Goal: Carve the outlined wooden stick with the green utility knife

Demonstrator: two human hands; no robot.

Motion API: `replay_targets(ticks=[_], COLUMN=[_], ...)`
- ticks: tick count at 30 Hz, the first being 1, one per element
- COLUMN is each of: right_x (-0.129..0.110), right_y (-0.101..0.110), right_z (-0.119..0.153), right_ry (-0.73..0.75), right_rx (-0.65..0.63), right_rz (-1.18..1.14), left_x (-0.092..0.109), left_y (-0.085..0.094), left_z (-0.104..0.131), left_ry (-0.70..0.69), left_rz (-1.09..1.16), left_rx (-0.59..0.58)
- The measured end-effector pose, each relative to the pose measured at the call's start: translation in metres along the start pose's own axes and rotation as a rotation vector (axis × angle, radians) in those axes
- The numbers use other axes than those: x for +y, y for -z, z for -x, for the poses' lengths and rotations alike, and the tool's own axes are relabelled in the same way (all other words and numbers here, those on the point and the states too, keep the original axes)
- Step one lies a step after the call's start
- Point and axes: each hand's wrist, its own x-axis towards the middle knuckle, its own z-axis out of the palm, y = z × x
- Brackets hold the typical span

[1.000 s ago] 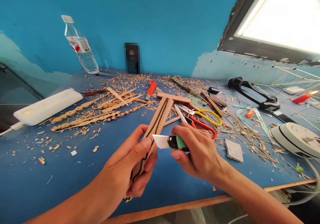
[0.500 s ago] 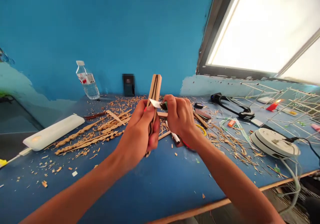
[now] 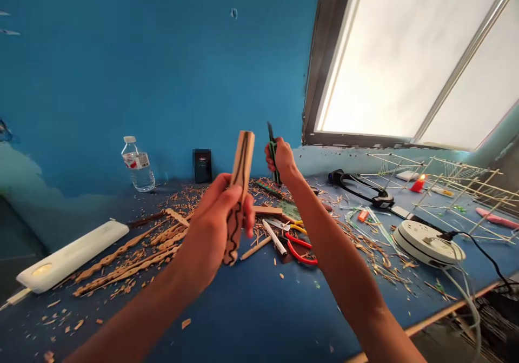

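My left hand (image 3: 214,214) is wrapped round a flat wooden strip (image 3: 244,160) marked with dark wavy lines, held nearly upright above the table. Farther off and to the right, my right hand (image 3: 283,160) grips a knife (image 3: 272,146) with a dark green handle, its blade pointing up. Blade and wood are apart. Below the hands lie red-handled pliers (image 3: 302,257), a white marker (image 3: 274,237), a yellow-handled tool (image 3: 299,226) and short wood pieces (image 3: 265,210).
Wavy carved strips (image 3: 133,260) and shavings cover the blue table (image 3: 243,309). At left are a white bar-shaped device (image 3: 73,255) and a water bottle (image 3: 138,165). A round power strip (image 3: 428,244), a lit red candle (image 3: 417,183), a head strap (image 3: 360,187) and a stick frame (image 3: 462,190) stand right.
My right hand has lifted the knife off the wood and moved it away, turning the blade upward. The wooden strip stays in my left hand, and the view has tilted up and shifted right.
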Motion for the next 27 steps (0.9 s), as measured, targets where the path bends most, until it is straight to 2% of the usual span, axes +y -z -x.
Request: replay_targets(ticks=[3,5,8,11,14,17,22,27], right_x=[-0.003,-0.008,-0.014,-0.018,-0.023,-0.028,-0.033,-0.033], right_y=[-0.011,-0.012,-0.005,0.006,0.012,0.013,0.003,-0.007], right_z=[0.022,0.041,0.068,0.086,0.098,0.104,0.111,0.115], right_ry=[0.099,0.196,0.325,0.447,0.554,0.64,0.669,0.56], right_rx=[0.006,0.033,0.063,0.052,0.035,0.016,0.03,0.099], right_rz=[-0.133,-0.202,-0.238,-0.178,-0.047,0.08,0.215,0.341], left_x=[-0.003,-0.005,-0.005,-0.001,0.002,0.002,-0.004,-0.011], left_y=[0.009,0.011,0.009,0.008,0.008,0.01,0.016,0.016], left_z=[-0.013,-0.014,-0.007,0.0,0.001,-0.002,-0.004,-0.007], left_ry=[0.041,0.047,0.048,0.075,0.055,-0.038,-0.086,-0.152], left_rz=[-0.024,-0.024,-0.02,-0.04,-0.101,-0.188,-0.31,-0.473], left_rx=[-0.107,-0.142,-0.165,-0.178,-0.14,-0.055,-0.006,0.088])
